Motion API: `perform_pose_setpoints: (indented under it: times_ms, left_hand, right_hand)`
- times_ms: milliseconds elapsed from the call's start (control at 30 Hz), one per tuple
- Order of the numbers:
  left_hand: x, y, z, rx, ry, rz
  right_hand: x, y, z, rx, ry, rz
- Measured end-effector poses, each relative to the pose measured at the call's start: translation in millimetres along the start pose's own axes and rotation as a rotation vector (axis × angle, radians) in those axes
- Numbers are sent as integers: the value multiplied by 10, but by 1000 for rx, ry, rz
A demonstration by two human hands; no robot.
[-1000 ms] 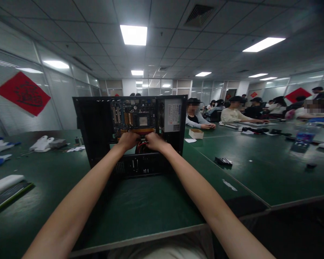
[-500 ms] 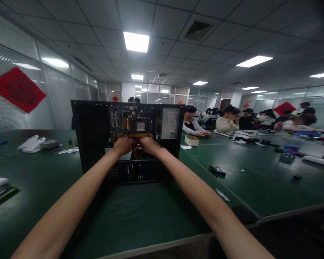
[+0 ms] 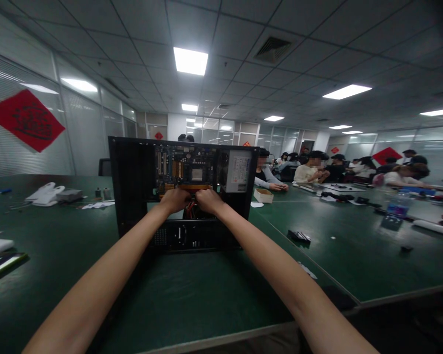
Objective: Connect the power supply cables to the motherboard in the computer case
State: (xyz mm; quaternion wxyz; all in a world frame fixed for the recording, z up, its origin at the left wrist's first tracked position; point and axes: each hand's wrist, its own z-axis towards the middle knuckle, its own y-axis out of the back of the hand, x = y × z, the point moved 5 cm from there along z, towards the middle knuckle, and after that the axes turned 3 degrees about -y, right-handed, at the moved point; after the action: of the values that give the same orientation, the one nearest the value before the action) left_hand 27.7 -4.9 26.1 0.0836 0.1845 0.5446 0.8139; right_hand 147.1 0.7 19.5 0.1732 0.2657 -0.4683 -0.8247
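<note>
An open black computer case [image 3: 133, 187] stands on the green table [image 3: 192, 290] in front of me. Inside it a blue motherboard [image 3: 186, 169] shows, with a grey power supply [image 3: 237, 171] to its right. My left hand [image 3: 175, 199] and my right hand [image 3: 207, 199] are both inside the case, side by side just under the motherboard's lower edge. Their fingers are curled around something small near red cables [image 3: 190, 210]; what they grip is hidden by the knuckles.
White gloves [image 3: 44, 193] and small parts lie at the far left. A flat board [image 3: 2, 260] sits at the left edge. A black part [image 3: 299, 236] lies to the right. A small cardboard box [image 3: 264, 195] and several seated people are at the back right.
The view has shifted a little, so the case sits slightly further right in frame. Both hands have stayed together at the same spot inside the case.
</note>
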Motion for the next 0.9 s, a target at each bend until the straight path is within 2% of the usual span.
perform_pose_setpoints:
  times_ms: [533,900]
  left_hand:
    - [-35,20,9,2,-48,10]
    - [15,8,-3,2,-36,-19]
  right_hand:
    - [1,-54,-3,32,-21,-40]
    - [-12,-55,53,55,-58,-27]
